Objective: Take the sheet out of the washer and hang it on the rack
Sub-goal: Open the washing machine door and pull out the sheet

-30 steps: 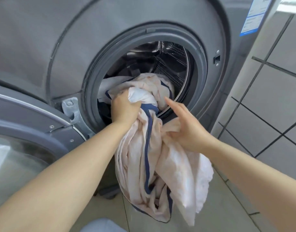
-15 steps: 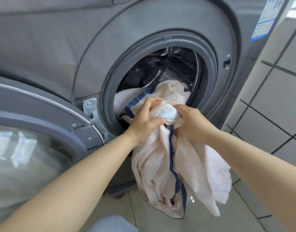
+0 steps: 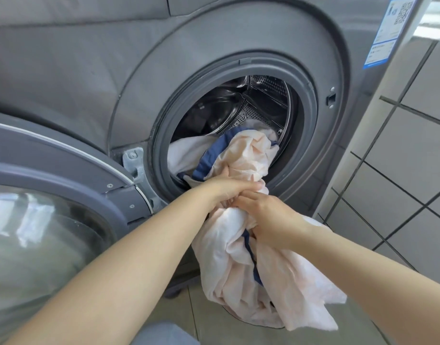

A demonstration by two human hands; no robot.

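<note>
A pale pink sheet (image 3: 241,270) with a dark blue border spills out of the round opening of the grey washer (image 3: 214,46). Part of it still lies inside the steel drum (image 3: 238,108); the rest hangs down in front toward the floor. My left hand (image 3: 226,188) grips the bunched sheet at the lower rim of the opening. Just below and to the right, my right hand (image 3: 271,220) is closed on the same bunch. The two hands touch. No rack is in view.
The washer's door (image 3: 52,195) stands swung open at the left, its glass window close to my left forearm. A grey tiled wall (image 3: 400,158) rises right of the machine. Pale floor tiles (image 3: 214,329) lie below the hanging sheet.
Both hands have drawn down and back from the opening, pulling more sheet out of the drum. My right hand went from open fingers to a closed grip on the bunch.
</note>
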